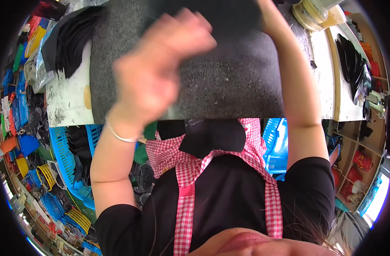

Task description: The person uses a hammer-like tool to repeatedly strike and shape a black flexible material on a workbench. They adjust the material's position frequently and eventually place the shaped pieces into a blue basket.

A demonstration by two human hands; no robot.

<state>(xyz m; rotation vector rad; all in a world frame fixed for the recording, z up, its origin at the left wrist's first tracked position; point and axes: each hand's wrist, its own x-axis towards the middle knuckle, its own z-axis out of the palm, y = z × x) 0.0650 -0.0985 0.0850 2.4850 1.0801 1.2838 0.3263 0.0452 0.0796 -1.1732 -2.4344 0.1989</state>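
Note:
My left hand (165, 55) is over the dark speckled work mat (237, 89), smeared by motion. Its fingers seem bent, but the blur hides whether anything is in them. Right beside those fingers, a black flat piece (233, 19) of sheet material lies or hangs at the top of the view, also blurred. My right hand (266, 15) reaches to the top edge along that piece's right side; its fingers are out of sight. On my lap, over the red checked apron (165, 155), rests another black cut piece (216, 136).
Stacks of black pieces lie left (71, 40) and right (350, 64) of the mat. A tub (310, 15) stands at the far right. Below the table are blue baskets, one at left (67, 162) and one at right (276, 145). Crowded shelves (357, 145) stand at right.

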